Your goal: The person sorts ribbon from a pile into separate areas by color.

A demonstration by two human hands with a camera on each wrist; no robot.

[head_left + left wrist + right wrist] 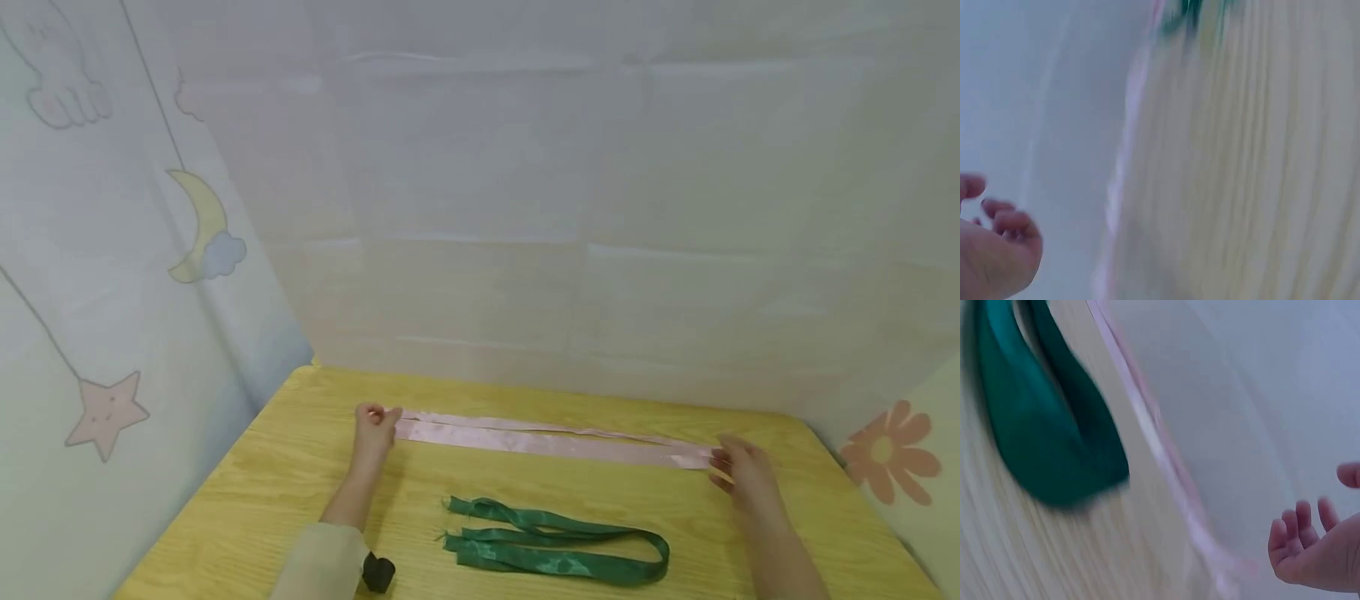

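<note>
A pink satin ribbon (517, 439) stretches across the far part of the table in two long strands. My left hand (372, 433) is at its left end, fingers loosely bent. In the left wrist view, a gap separates that hand (1000, 250) from the blurred pink strip (1119, 169). At the ribbon's right end is my right hand (750, 479), its fingers slightly spread. The right wrist view shows this hand (1316, 550) with thumb and loosely curled fingers apart, beside the pink ribbon (1160, 447). Nearer me lies a folded green ribbon (555, 560) with frayed ends at left.
The yellow wood-grain table (285, 467) meets a pale creased sheet (465, 308) at its back edge. A printed wall covering with a moon (206, 212) and star (110, 414) stands at left. A small black object (378, 573) sits by the left sleeve (321, 562).
</note>
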